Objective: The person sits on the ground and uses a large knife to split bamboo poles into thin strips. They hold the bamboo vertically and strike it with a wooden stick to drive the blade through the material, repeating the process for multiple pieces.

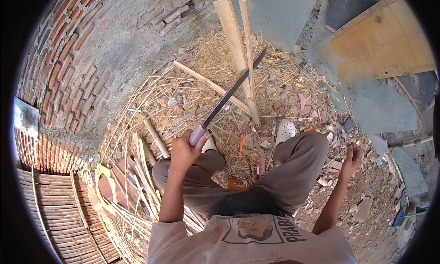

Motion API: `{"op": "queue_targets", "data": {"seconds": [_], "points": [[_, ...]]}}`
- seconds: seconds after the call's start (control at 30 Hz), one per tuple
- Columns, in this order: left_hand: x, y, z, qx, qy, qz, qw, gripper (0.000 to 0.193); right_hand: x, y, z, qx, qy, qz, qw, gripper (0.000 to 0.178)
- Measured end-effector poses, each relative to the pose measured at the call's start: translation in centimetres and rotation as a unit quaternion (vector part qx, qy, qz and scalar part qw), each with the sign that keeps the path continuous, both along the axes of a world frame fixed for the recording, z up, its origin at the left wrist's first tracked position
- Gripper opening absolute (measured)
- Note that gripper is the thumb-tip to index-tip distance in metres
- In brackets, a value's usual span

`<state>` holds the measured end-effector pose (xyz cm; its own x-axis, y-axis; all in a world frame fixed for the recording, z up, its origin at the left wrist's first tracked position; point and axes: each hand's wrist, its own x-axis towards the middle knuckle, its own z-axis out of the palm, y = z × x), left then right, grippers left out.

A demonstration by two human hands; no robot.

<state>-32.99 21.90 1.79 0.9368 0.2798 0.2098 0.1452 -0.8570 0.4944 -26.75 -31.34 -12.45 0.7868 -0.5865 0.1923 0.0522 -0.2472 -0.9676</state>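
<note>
Your left hand (183, 150) holds one long knife (231, 90) tight by its grey handle. The blade points up and away from you, and leans against the split bamboo pole (236, 48). That pole stands in front of your knees, on the straw-covered ground (192, 80), and runs straight away from you. You can see two pale halves side by side. Your left hand is much nearer to the pole. Your right hand (353, 156) is off to the right of the pole, fingers curled, holding nothing you can see.
</note>
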Motion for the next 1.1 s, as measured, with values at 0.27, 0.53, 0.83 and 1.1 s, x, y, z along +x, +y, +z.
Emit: {"op": "queue_targets", "data": {"seconds": [0.27, 0.53, 0.83, 1.1], "points": [[1.6, 0.2, -0.4, -0.009, -0.006, -0.006, 1.000, 0.046, -21.1, 1.8, -27.5, -0.223, 0.655, 0.173, 0.700, 0.063], [1.5, 1.2, 0.8, -0.003, 0.073, 0.025, 0.997, 0.036, -16.9, 2.2, -24.3, -0.121, 0.487, 0.163, 0.849, 0.040], [3.7, 1.0, 1.1, 0.034, -0.005, -0.003, 0.999, 0.042, 1.8, 5.6, 10.9, -0.064, 0.121, 0.164, 0.977, 0.030], [4.3, 1.4, 0.8, 0.048, 0.014, -0.007, 0.999, 0.043, 0.0, 6.9, 17.2, -0.144, 0.427, 0.374, 0.811, 0.033]]}}
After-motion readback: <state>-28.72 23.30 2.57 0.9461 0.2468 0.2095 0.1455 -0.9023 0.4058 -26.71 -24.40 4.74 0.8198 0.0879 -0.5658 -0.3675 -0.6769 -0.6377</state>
